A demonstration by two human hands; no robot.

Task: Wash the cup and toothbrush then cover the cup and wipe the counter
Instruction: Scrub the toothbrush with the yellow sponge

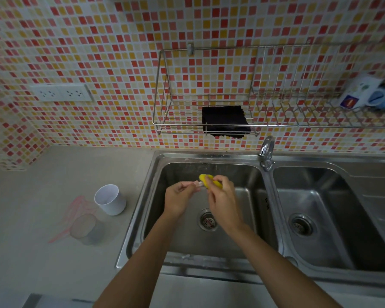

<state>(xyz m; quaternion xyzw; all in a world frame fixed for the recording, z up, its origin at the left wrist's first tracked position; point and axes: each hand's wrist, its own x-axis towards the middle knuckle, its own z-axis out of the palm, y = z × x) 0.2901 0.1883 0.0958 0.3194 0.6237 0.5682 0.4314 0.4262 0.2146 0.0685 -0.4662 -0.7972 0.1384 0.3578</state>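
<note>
Left hand (178,197) pinches the toothbrush (197,184), right hand (222,196) grips a yellow sponge (206,180) on it; we judge scrubbing underway, rinse next

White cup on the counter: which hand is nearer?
Left. The left hand, pinching the toothbrush over the left basin, is just right of the white cup; the right hand, gripping a yellow sponge, is farther right.

Over the left basin of the stainless steel double sink (140,207), my left hand (179,198) holds the pale slim toothbrush (198,184), my right hand (222,197) the yellow oval sponge (208,180). At nine o'clock the white plastic cup (110,202) stands on the grey counter (42,185), the clear round lid (86,228) at its seven.
</note>
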